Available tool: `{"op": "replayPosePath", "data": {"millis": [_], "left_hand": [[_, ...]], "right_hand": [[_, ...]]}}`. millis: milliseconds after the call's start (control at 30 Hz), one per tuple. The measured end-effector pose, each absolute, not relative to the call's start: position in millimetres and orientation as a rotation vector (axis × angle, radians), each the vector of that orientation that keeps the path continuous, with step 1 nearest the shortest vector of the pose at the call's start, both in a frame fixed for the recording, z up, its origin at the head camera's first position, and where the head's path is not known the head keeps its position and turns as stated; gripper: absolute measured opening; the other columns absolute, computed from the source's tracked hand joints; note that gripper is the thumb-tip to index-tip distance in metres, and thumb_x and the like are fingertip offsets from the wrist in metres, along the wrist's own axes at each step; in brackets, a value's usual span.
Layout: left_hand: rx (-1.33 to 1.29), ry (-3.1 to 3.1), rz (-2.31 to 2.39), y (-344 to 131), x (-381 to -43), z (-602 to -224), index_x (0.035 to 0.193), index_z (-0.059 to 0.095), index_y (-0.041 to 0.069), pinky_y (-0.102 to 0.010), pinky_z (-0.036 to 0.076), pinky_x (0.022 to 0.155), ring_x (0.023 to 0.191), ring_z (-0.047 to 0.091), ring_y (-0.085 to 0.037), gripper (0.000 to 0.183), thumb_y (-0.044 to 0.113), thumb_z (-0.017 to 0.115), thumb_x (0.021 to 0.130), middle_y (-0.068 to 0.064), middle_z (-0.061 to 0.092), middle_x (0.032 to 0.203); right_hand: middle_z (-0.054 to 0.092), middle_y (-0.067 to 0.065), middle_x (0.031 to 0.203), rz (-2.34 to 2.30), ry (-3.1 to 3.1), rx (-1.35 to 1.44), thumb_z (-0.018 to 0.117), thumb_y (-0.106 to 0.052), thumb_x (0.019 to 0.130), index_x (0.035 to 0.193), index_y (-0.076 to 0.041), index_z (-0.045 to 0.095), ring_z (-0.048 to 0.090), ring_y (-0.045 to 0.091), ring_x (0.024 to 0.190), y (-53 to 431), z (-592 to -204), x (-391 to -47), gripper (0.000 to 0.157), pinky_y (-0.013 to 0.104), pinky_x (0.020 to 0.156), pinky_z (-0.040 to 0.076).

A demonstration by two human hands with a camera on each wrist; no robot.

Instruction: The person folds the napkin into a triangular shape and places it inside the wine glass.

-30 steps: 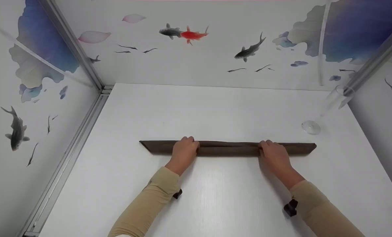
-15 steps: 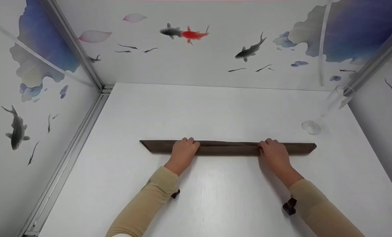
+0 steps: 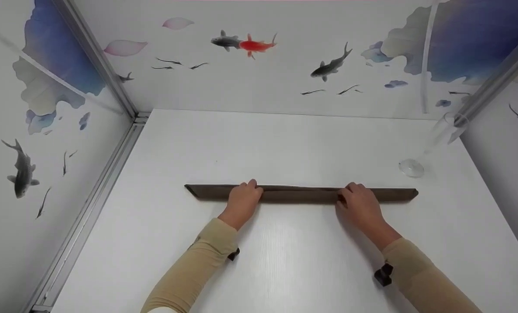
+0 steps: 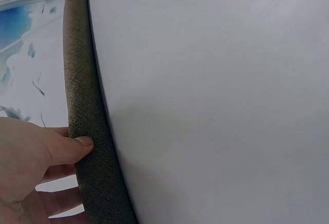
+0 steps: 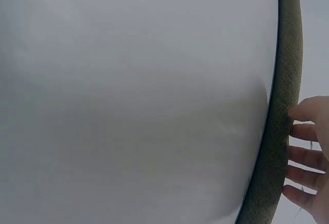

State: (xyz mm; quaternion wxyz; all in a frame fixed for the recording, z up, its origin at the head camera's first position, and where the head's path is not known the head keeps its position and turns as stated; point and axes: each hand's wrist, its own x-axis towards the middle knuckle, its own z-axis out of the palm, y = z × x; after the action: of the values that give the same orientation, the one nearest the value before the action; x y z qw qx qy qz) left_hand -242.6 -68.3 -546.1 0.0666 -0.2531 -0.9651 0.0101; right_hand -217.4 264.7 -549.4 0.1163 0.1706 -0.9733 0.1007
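Note:
A long dark brown mat of woven fabric [image 3: 300, 195], folded or rolled into a narrow strip, lies across the white table with slanted ends. My left hand [image 3: 244, 199] grips its left part. In the left wrist view the thumb [image 4: 77, 147] presses on the near face of the mat [image 4: 85, 80], while the other fingers pass behind it. Toward the right part, my right hand [image 3: 361, 202] holds the mat with bent fingers. The right wrist view shows thumb and fingertips [image 5: 303, 156] along the edge of the mat [image 5: 285, 80], partly hidden behind it.
A clear stemmed glass [image 3: 441, 134] stands behind the mat's right end, its round foot [image 3: 411, 168] close by. White panels printed with fish [image 3: 330, 67] and metal rails [image 3: 98, 191] border the table [image 3: 276, 269].
The mat's near edge has drawn slightly back, so the strip looks a little narrower. My right hand has shifted slightly left along it; the left hand has barely moved.

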Motion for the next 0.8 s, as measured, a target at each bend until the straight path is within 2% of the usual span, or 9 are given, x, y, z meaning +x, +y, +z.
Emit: {"op": "replayPosePath", "data": {"millis": [233, 500, 667, 800], "left_hand": [[-0.716, -2.960, 0.075, -65, -244, -541, 0.100, 0.071, 0.008, -0.038, 0.054, 0.066, 0.082, 0.061, -0.026, 0.012, 0.003, 0.068, 0.090, -0.010, 0.063, 0.097], [-0.656, -2.959, 0.052, -62, -249, -541, 0.113, 0.065, 0.007, -0.039, 0.054, 0.067, 0.084, 0.063, -0.027, 0.023, 0.001, 0.066, 0.091, -0.008, 0.068, 0.097], [-0.644, -3.007, 0.009, -62, -252, -539, 0.110, 0.065, 0.008, -0.040, 0.054, 0.069, 0.086, 0.063, -0.028, 0.021, -0.001, 0.065, 0.091, -0.009, 0.067, 0.098], [-0.626, -3.002, -0.026, -61, -256, -539, 0.107, 0.067, 0.007, -0.040, 0.054, 0.065, 0.082, 0.063, -0.027, 0.019, -0.002, 0.067, 0.089, -0.011, 0.063, 0.094]], "right_hand": [[0.057, 0.014, 0.091, 0.279, -2.875, 0.498, 0.076, -0.010, 0.084, 0.101, 0.002, 0.067, 0.057, 0.034, 0.085, 263, -550, -219, 0.022, 0.047, 0.073, 0.049], [0.059, 0.015, 0.092, 0.304, -2.863, 0.490, 0.073, -0.007, 0.086, 0.100, 0.002, 0.068, 0.058, 0.035, 0.087, 262, -551, -222, 0.018, 0.047, 0.074, 0.050], [0.059, 0.016, 0.092, 0.309, -2.873, 0.478, 0.071, -0.006, 0.087, 0.099, 0.003, 0.069, 0.059, 0.034, 0.086, 262, -552, -224, 0.015, 0.045, 0.073, 0.051], [0.059, 0.016, 0.091, 0.310, -2.872, 0.490, 0.070, -0.004, 0.087, 0.097, 0.003, 0.069, 0.059, 0.034, 0.085, 261, -552, -226, 0.012, 0.045, 0.072, 0.051]]}}
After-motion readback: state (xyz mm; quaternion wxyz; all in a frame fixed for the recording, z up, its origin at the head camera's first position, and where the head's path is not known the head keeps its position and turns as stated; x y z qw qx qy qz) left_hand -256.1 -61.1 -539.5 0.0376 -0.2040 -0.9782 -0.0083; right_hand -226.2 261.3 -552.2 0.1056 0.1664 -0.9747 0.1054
